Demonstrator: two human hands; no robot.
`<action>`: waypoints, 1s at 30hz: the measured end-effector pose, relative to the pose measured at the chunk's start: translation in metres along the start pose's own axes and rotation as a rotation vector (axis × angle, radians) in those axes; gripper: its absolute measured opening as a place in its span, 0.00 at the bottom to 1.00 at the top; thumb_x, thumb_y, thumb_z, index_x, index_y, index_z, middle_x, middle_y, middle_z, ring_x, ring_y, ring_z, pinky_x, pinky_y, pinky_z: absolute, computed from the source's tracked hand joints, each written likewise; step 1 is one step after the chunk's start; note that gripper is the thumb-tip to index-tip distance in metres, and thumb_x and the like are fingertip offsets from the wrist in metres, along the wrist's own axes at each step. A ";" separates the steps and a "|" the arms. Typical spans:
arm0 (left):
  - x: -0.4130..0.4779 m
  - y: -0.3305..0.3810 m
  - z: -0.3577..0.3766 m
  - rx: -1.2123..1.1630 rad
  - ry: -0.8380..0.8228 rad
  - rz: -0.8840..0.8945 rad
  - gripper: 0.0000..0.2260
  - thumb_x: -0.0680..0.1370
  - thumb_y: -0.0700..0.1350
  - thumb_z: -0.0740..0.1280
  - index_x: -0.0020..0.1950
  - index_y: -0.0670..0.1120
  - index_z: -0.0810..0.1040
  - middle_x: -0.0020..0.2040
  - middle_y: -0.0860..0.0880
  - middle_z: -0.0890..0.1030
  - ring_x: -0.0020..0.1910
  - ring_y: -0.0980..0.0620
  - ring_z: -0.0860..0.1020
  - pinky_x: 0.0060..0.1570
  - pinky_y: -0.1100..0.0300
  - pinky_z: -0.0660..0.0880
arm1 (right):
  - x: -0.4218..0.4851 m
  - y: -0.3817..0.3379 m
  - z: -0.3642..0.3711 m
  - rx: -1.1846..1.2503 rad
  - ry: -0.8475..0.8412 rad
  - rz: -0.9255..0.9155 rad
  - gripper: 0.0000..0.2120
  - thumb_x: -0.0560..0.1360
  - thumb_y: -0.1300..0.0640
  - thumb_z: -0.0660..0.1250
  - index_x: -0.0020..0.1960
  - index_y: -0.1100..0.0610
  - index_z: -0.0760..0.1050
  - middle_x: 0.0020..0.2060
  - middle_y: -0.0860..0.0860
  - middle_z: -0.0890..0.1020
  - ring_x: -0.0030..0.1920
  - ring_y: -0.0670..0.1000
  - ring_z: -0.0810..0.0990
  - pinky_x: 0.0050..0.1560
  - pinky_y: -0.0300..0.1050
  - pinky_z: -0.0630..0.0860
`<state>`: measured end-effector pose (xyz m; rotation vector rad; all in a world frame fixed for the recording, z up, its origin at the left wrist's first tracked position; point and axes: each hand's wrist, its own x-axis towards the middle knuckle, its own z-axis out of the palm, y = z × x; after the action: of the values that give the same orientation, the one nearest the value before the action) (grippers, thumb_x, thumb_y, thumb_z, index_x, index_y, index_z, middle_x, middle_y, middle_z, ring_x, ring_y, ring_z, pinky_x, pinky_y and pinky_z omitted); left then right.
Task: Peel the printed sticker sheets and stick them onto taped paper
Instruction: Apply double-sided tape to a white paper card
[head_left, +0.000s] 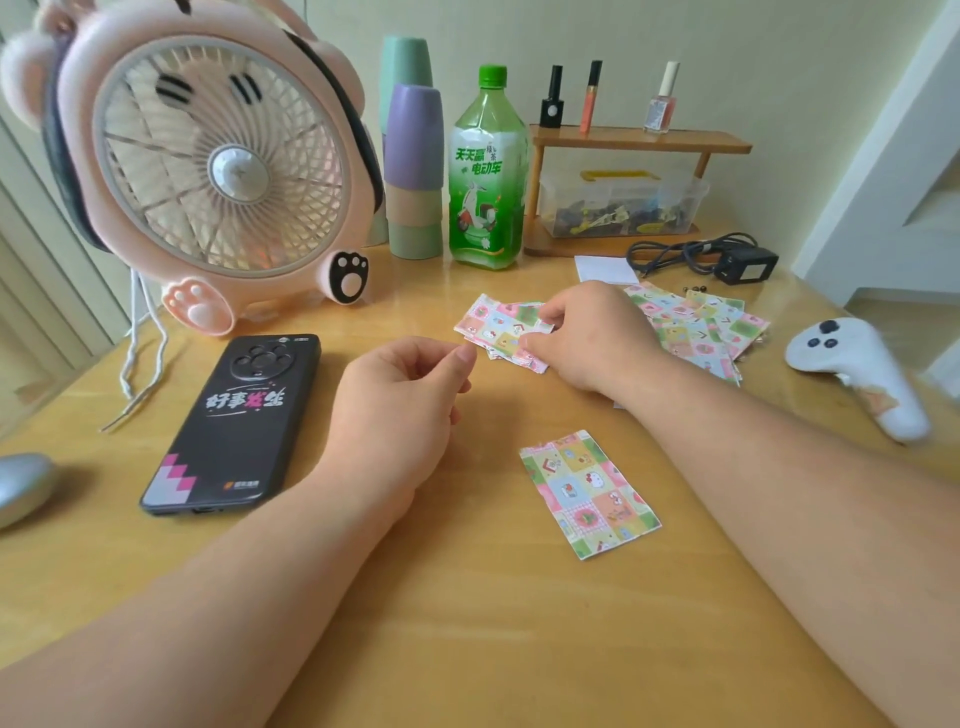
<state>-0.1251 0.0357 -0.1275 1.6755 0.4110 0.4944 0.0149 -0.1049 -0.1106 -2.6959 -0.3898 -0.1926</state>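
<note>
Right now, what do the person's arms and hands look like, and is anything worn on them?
Both arms are bare as far as the picture shows: no sleeve covers the left forearm or the right forearm. The left hand and the right hand carry no glove, ring, watch or bracelet that I can see. The visible nails look short and unpainted.

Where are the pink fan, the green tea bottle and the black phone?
pink fan (236, 174), head view, on the hub of its grille.
green tea bottle (488, 171), head view, on its printed label.
black phone (234, 421), head view, on the middle of its case.
</note>
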 end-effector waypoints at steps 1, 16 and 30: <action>0.000 0.000 0.000 0.000 -0.001 0.001 0.09 0.78 0.51 0.73 0.39 0.49 0.83 0.27 0.54 0.79 0.25 0.54 0.74 0.30 0.59 0.72 | -0.001 0.001 0.001 0.013 0.019 -0.001 0.22 0.72 0.43 0.75 0.63 0.50 0.81 0.59 0.50 0.83 0.60 0.55 0.79 0.60 0.52 0.78; 0.000 0.002 -0.003 -0.122 0.032 0.000 0.18 0.77 0.53 0.74 0.65 0.52 0.77 0.49 0.51 0.83 0.30 0.62 0.79 0.29 0.67 0.74 | -0.033 -0.013 -0.037 0.450 -0.019 -0.032 0.08 0.78 0.53 0.71 0.41 0.51 0.83 0.36 0.45 0.84 0.33 0.47 0.79 0.29 0.37 0.72; -0.012 0.007 0.001 -0.463 -0.331 -0.135 0.08 0.68 0.44 0.76 0.37 0.42 0.79 0.34 0.45 0.78 0.28 0.53 0.70 0.33 0.59 0.68 | -0.097 0.019 -0.041 0.785 -0.110 0.003 0.15 0.78 0.51 0.71 0.33 0.48 0.78 0.30 0.48 0.78 0.34 0.51 0.72 0.38 0.49 0.67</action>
<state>-0.1346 0.0273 -0.1215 1.2398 0.1471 0.1850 -0.0751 -0.1618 -0.0991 -1.9350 -0.3904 0.0991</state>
